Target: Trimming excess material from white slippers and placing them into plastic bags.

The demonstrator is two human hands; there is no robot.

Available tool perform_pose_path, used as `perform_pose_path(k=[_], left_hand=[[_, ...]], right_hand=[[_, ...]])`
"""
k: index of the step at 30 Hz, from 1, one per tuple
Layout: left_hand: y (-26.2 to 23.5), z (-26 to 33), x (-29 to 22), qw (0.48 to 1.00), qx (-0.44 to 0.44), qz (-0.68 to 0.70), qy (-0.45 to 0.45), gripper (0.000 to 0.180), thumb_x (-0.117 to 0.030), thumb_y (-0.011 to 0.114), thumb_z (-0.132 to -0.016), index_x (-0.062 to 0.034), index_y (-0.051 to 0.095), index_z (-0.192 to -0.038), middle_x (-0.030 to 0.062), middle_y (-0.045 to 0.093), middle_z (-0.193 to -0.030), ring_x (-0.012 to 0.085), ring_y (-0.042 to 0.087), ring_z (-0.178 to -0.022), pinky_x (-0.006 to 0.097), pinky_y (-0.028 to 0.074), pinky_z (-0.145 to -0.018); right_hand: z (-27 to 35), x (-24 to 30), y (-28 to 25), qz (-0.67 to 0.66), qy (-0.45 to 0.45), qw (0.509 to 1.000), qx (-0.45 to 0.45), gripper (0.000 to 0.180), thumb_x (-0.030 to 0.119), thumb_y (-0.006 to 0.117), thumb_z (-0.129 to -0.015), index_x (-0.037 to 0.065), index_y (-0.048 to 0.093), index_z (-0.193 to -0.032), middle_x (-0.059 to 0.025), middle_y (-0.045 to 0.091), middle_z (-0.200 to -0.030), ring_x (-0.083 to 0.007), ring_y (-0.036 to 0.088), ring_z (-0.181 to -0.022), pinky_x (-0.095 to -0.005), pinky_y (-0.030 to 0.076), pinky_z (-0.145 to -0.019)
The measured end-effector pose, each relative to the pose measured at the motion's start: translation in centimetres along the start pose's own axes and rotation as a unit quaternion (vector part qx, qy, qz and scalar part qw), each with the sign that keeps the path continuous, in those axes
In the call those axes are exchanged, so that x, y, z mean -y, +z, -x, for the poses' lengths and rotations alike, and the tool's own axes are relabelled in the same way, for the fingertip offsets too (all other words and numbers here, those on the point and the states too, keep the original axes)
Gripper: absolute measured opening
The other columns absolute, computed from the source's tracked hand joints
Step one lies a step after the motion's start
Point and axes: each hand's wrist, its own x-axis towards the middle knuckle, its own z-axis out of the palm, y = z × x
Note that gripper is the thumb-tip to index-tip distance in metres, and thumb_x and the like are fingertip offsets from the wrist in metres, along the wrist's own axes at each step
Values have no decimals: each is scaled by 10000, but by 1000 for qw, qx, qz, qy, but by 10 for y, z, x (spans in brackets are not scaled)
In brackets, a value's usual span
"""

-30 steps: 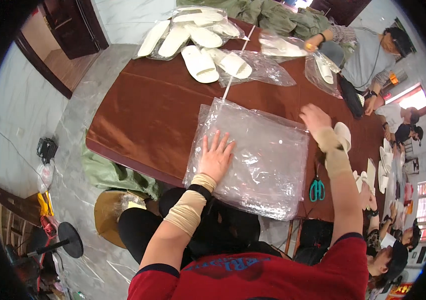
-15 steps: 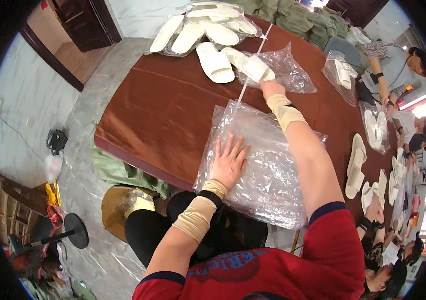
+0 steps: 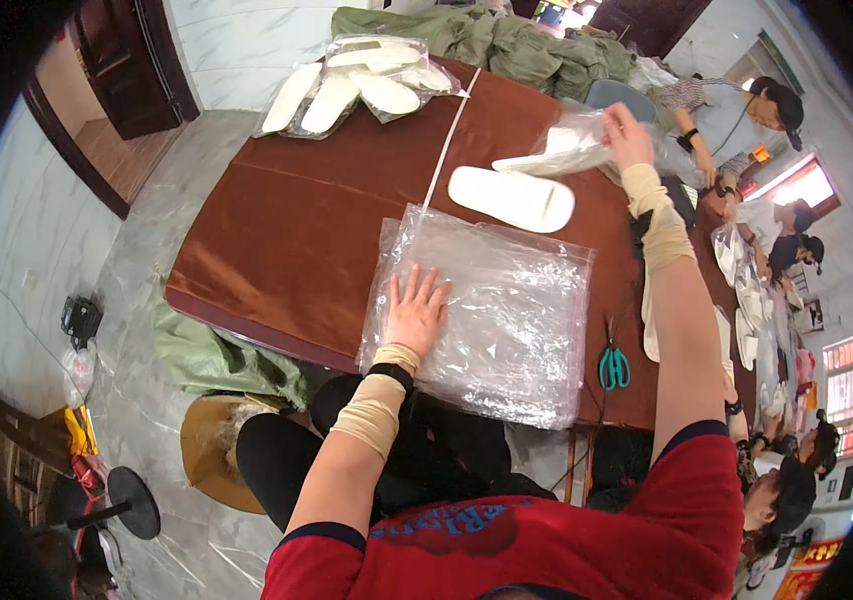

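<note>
A stack of clear plastic bags (image 3: pixel 492 310) lies flat on the brown table (image 3: pixel 287 230), close to the table edge nearest the person. The bags are see-through, shiny and wrinkled, roughly square, and the brown top shows through them. The left hand (image 3: pixel 414 312) rests palm down on the left part of the stack, fingers (image 3: pixel 427 285) spread and released, holding nothing. Beyond the stack, just past its far edge, a single white slipper (image 3: pixel 512 198) lies flat on the table. Farther beyond the stack and to the right, the right hand (image 3: pixel 627 130) reaches out with its fingers grasping a clear bag with a white slipper inside (image 3: pixel 562 150), lifted a little over the table. At the far left corner of the table, well apart from the stack, sits a pile of white slippers in clear wrapping (image 3: pixel 362 90). A thin white strip (image 3: pixel 447 150) runs from that pile toward the stack. Just right of the stack, near the table's edge, lies a pair of green-handled scissors (image 3: pixel 613 365).
</note>
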Motion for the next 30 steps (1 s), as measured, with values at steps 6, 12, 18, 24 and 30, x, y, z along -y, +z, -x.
perform_pose_path(k=[6,12,18,24,30], left_hand=[[0,3,2,1000,6,-12,2,356,-257,539,-885,-180,553,-1232,63,434,-1404,302,286,-1374,579,146,-1115],[5,1,3,999,1,-37,7,371,-268,545,-884,-186,542,-1246,58,442,-1398,298,290,-1371,574,143,-1118],[4,1,2,999,-3,-37,8,390,-267,554,-881,-194,530,-1262,54,440,-1395,295,294,-1369,569,162,-1112],[2,2,2,998,27,-48,12,401,-260,559,-872,-193,533,-1267,67,448,-1394,305,293,-1373,575,145,-1118],[1,3,1,999,13,-50,-4,417,-245,560,-864,-203,531,-1278,59,435,-1413,306,299,-1373,580,149,-1115]], right_hand=[[19,9,-98,-256,-53,965,-3,123,161,486,-946,69,544,-1004,-29,587,-998,-133,566,-916,-267,453,-842],[47,22,-154,-452,-44,889,60,118,104,408,-961,69,504,-1020,-81,577,-1091,-160,583,-961,-302,476,-866],[69,24,-99,-547,-71,795,253,101,162,462,-943,71,484,-980,-67,569,-949,-144,557,-864,-253,453,-777],[93,24,-72,-428,-30,837,339,130,187,505,-928,60,517,-949,-11,545,-868,-100,507,-824,-219,399,-775],[122,60,-94,-223,85,953,-187,70,140,497,-938,79,529,-953,-8,530,-913,-93,506,-827,-228,430,-761]])
